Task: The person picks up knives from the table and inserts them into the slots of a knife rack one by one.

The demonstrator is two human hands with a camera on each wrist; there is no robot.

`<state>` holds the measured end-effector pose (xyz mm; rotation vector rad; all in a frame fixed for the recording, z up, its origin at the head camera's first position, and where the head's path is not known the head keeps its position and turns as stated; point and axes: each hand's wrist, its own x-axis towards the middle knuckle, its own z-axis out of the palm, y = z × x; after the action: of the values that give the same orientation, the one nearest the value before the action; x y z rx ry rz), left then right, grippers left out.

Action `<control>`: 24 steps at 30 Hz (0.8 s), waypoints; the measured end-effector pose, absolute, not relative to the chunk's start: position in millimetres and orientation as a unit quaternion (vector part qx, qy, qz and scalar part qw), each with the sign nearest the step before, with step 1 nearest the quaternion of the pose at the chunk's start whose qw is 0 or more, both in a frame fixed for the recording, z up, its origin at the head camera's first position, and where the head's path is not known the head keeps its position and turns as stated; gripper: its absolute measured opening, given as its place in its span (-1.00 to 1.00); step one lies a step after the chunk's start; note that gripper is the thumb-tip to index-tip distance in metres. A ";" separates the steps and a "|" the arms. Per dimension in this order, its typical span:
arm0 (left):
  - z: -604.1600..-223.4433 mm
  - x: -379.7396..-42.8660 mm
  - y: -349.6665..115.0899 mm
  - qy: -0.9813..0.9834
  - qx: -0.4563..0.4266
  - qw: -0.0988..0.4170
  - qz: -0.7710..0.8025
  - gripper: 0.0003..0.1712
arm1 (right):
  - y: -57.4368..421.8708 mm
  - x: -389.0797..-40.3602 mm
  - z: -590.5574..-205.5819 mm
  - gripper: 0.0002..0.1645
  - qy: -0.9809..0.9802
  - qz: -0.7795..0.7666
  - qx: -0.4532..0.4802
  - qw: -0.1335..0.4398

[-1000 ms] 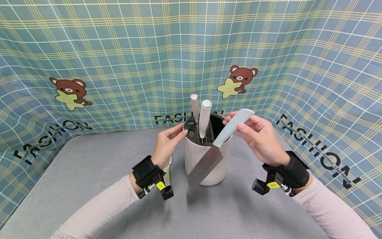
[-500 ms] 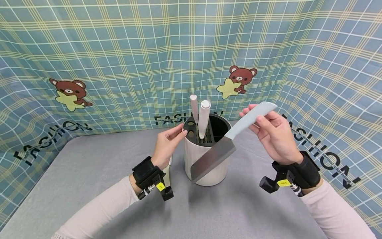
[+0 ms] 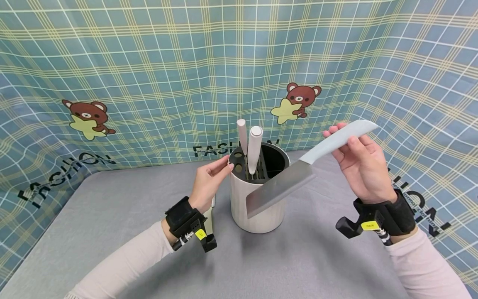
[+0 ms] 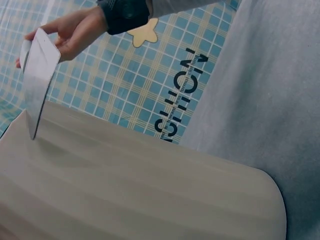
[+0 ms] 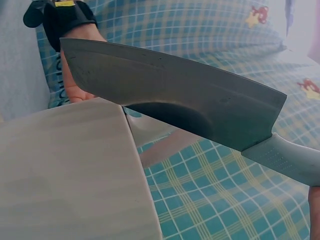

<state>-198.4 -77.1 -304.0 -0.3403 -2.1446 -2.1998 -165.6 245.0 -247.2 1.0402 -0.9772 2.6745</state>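
In the head view my right hand (image 3: 360,162) holds a cleaver (image 3: 280,187) by its pale blue handle. Its broad blade (image 5: 175,95) slants down to the left, in front of the white ribbed knife holder (image 3: 257,211) from the head camera's side. My left hand (image 3: 209,182) pinches the holder's rim at the left between thumb and fingers. Two white handles stand up from the black slotted insert: a thicker one (image 3: 255,147) in front and a thinner one (image 3: 242,135) behind. The right wrist view shows the whole blade above the holder's side.
A pale, narrow object (image 3: 209,220) lies on the grey tabletop (image 3: 123,199), mostly hidden behind my left wrist. The holder's right compartment (image 3: 274,158) is a wide black opening. Checked cloth (image 3: 168,83) with bear prints encloses the back and sides.
My right hand has moved right and slightly up with the cleaver, away from the holder. The blade has tilted nearer to level. My left hand has stayed on the rim.
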 end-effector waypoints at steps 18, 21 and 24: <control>-303.8 -197.4 -77.9 -0.693 -0.110 0.018 -0.712 -0.47 | 273.1 -170.5 -248.7 -0.62 -0.221 0.913 0.337 0.068; -303.8 -197.4 -77.7 -0.694 -0.112 0.021 -0.711 -0.47 | 277.8 -172.8 -249.1 -0.62 -0.201 0.918 0.335 0.070; -304.1 -197.5 -77.6 -0.695 -0.110 0.022 -0.710 -0.48 | 281.7 -176.2 -249.5 -0.64 -0.187 0.923 0.328 0.072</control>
<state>-197.5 -77.6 -304.1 -0.3401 -2.1538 -2.2013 -176.2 281.7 -249.5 0.9863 -0.5617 2.7739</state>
